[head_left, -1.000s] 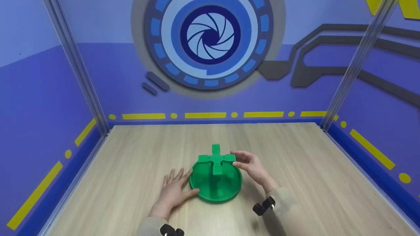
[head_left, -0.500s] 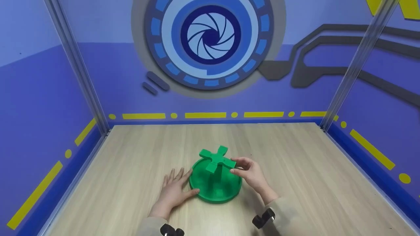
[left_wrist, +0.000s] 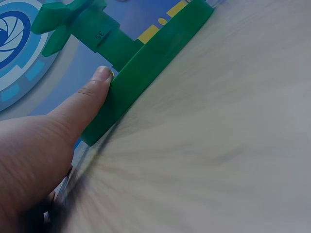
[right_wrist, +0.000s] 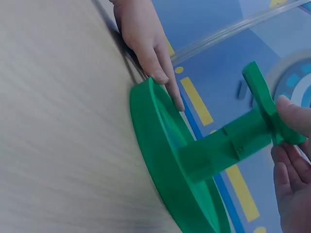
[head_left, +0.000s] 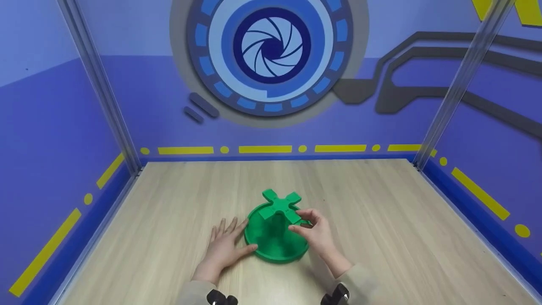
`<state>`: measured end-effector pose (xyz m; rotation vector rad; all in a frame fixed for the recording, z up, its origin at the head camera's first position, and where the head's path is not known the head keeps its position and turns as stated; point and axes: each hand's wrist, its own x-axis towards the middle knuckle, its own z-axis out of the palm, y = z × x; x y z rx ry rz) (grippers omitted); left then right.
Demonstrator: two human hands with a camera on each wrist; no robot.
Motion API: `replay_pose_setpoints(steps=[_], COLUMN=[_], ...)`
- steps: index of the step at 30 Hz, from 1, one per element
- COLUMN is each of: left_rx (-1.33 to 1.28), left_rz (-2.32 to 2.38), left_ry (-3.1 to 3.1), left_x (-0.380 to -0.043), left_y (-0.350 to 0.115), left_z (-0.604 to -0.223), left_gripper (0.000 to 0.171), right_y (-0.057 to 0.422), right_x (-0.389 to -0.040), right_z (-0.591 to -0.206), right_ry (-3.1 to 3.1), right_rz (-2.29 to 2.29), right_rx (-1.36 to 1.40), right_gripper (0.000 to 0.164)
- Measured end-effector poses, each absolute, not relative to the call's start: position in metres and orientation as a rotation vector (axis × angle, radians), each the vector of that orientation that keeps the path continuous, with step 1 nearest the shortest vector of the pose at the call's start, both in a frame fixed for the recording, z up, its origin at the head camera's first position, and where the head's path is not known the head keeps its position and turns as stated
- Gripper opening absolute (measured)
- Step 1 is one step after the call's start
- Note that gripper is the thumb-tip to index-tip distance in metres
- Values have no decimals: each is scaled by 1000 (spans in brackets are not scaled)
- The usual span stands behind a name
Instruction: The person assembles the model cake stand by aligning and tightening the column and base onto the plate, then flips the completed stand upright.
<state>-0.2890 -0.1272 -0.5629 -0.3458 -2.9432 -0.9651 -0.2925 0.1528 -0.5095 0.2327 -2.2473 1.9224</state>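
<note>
A round green dish (head_left: pixel 277 259) with a raised rim stands on the table in front of me. From its middle rises a thick green post (right_wrist: pixel 228 148) marked with small characters, topped by a four-armed green cross handle (head_left: pixel 279 204). My left hand (head_left: pixel 226 250) rests at the dish's left side with fingers spread; its thumb (left_wrist: pixel 87 97) lies against the rim. My right hand (head_left: pixel 320 235) pinches the near right arm of the cross handle between thumb and fingers, above the dish. In the right wrist view, the thumb (right_wrist: pixel 294 115) presses on top of that handle.
The wooden table (head_left: pixel 178 190) is bounded by blue panels (head_left: pixel 139 127) at the back and both sides. Metal posts (head_left: pixel 457 84) stand at the back corners. Dark wrist cameras (head_left: pixel 335 295) sit over both sleeves.
The cross handle has turned clockwise as seen from above. My right hand has swung with it, toward me and slightly left. The dish and my left hand have stayed put.
</note>
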Motion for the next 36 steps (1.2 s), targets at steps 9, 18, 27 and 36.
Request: replay_pose_setpoints(steps=[9,18,27,36], left_rx=[-343,-335,-333,-340], left_rz=[-962,-963,-950,-969], left_ry=[-2948,-2950,-2947,-2940], left_x=[-288,-288,-289,-289], left_y=[-127,-127,-127,-127], left_z=[-561,-562,-561,-562], left_gripper=[92,92,91,90], right_y=[163,189,197,195], right_x=[-298,-342,-368,-367], right_z=[-502,-494,-499,-501], right_ry=[-2226,-2366,-2494,-2464], right_rz=[1919,1912,2053,2037], right_rx=[239,432,768,719], right_gripper=[37,47,55,51])
